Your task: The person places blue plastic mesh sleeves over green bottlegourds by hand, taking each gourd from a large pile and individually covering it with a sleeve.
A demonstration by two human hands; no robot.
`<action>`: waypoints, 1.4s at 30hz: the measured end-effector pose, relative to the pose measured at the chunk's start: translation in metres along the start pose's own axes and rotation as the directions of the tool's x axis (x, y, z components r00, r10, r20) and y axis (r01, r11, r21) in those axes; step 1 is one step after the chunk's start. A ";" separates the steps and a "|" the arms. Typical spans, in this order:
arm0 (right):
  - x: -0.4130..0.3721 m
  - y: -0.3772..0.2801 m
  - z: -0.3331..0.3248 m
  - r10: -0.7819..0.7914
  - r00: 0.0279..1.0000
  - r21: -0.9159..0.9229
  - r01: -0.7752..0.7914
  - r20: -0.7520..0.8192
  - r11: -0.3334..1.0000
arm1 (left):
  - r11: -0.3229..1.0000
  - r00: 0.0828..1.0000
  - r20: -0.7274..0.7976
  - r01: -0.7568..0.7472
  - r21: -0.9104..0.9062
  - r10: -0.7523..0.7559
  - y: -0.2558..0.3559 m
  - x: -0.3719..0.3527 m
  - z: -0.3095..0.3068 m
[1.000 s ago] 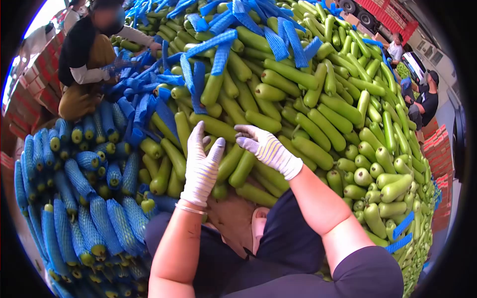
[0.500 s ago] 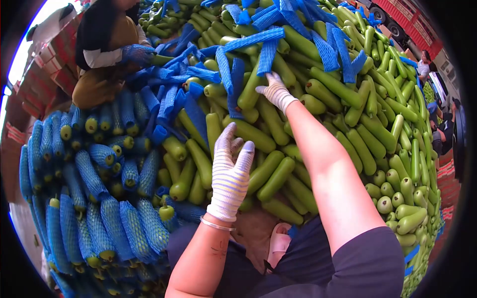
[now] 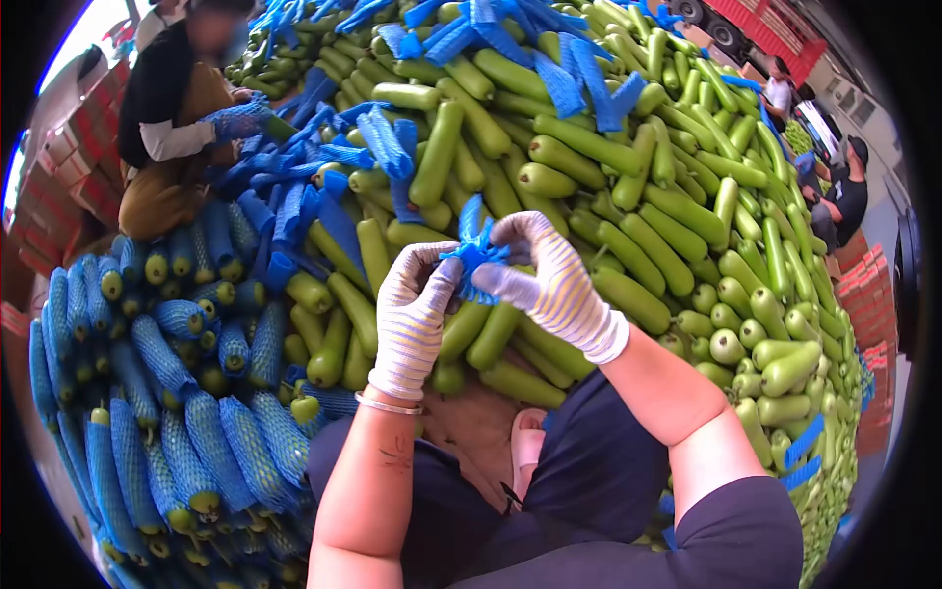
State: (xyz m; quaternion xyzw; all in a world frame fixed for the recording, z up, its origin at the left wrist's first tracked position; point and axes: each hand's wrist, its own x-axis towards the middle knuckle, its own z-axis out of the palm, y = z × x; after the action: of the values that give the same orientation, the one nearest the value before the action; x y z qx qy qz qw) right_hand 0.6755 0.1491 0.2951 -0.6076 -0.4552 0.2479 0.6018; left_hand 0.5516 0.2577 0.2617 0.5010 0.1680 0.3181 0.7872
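Observation:
Between my two gloved hands a blue foam net sleeve (image 3: 474, 257) is held up, its end bunched and spread out like a star. My left hand (image 3: 412, 304) pinches its left edge between thumb and fingers. From the other side my right hand (image 3: 554, 285) grips it with curled fingers and thumb. Both hands wear white striped gloves. Below and beyond them lies a big heap of long green gourds (image 3: 628, 255). Loose blue net sleeves (image 3: 383, 142) are strewn over the heap farther back.
Gourds in blue nets (image 3: 235, 442) are stacked at my left. A co-worker (image 3: 182, 108) in blue gloves sits at the upper left beside cardboard boxes (image 3: 83, 147). Other people (image 3: 839, 196) are at the right, and a red truck (image 3: 775, 34) stands behind.
My right hand has come back from the loose sleeves on the heap with one blue net sleeve. My left hand has closed on it too, and its end is now spread.

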 end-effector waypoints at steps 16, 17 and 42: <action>-0.025 0.041 -0.010 0.252 0.967 0.081 -0.254 0.042 0.964 | 0.950 0.996 0.067 0.043 0.309 -0.067 0.014 -0.016 -0.024; -0.025 0.046 -0.001 0.240 0.968 0.027 -0.242 0.078 0.970 | 0.922 0.994 0.074 0.048 0.385 -0.083 0.011 -0.017 -0.016; -0.016 0.055 -0.012 0.084 0.954 0.116 -0.053 -0.286 0.992 | 0.044 0.849 0.434 -0.467 0.883 0.303 -0.047 -0.028 0.014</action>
State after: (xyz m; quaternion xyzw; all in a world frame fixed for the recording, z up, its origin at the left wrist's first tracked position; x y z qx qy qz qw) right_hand 0.6922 0.1366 0.2408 -0.6196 -0.3265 0.2008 0.6850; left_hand 0.5545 0.2154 0.2244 0.9278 0.1391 0.3000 0.1728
